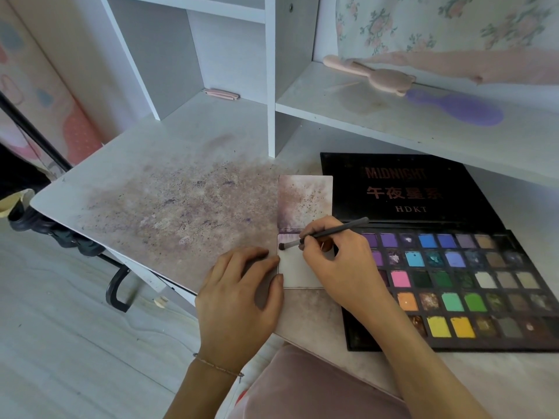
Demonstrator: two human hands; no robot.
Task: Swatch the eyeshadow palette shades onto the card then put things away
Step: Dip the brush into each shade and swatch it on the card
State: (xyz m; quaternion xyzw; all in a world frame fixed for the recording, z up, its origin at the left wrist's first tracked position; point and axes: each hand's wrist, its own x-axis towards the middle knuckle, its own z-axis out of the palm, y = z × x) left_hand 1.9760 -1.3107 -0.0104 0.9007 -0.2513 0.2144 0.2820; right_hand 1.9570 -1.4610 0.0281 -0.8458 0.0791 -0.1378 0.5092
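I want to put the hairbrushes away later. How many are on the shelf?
2. A pink hairbrush lies toward the shelf's back, and a purple hairbrush lies just right of it, nearer the front. The shelf continues beyond the frame's edge.

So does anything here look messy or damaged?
Yes. The white desk top is smeared with purplish-brown powder and dark specks left of the small white swatch card, and the upper card is speckled too. In the black eyeshadow palette, several pans look broken or worn through.
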